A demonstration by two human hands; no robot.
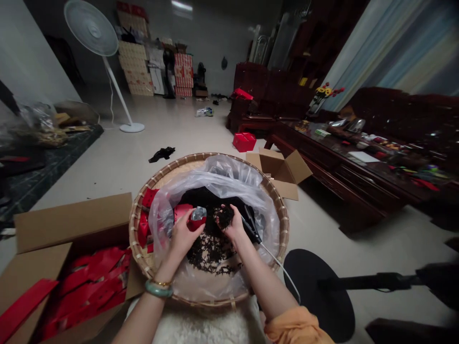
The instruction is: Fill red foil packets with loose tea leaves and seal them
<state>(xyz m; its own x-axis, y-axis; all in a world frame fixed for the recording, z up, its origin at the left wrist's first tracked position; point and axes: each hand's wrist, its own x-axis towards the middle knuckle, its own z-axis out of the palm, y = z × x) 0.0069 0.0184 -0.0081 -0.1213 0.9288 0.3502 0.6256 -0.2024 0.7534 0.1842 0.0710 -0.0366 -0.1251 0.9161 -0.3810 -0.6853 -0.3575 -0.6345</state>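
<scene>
My left hand (184,234) is closed round a small red packet (196,224) whose silvery foil-like mouth points up. Cupped in my right hand (235,223) is a clump of dark dried leaves (224,216), close beside the packet. Both hands are above a large clear plastic bag (265,215) spread open in a round bamboo basket (283,229). More dark leaves (213,253) lie loose in the bag. A black hand tool (253,230) with a white cord rests by my right wrist. Red packets (143,227) sit along the basket's left side.
An open carton (71,220) heaped with red packets (96,277) stands at left. Beyond the basket are another open carton (279,169) and a red box (244,142). A round black stand base (317,291) is at right, near a long dark table (333,177). A white fan (124,95) stands behind.
</scene>
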